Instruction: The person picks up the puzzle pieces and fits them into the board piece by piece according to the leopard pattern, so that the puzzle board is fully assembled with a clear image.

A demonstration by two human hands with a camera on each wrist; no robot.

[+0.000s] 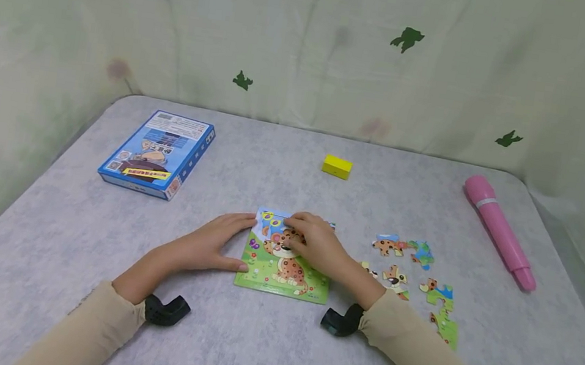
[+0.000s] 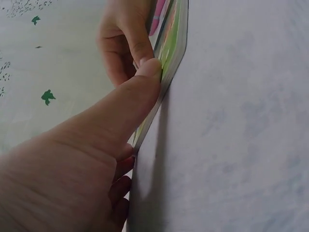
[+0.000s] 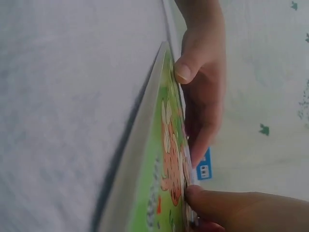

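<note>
A square jigsaw puzzle board (image 1: 286,273) with a spotted leopard on green grass lies flat in the middle of the table. My left hand (image 1: 212,243) rests against its left side, thumb on the lower edge and fingers by the upper corner; the left wrist view shows that thumb (image 2: 130,104) lying on the rim. Over the board's upper right, my right hand (image 1: 320,246) has bent fingers and thumb around a puzzle piece (image 1: 292,233) at the leopard's head. That hand covers much of the piece and the board's right part.
Several loose puzzle pieces (image 1: 395,277) lie right of the board. A blue box (image 1: 154,155) sits at the left back, a yellow block (image 1: 336,167) at the back middle, and a pink microphone-shaped stick (image 1: 502,232) at the right. A pale curtain (image 1: 311,43) hangs behind the table.
</note>
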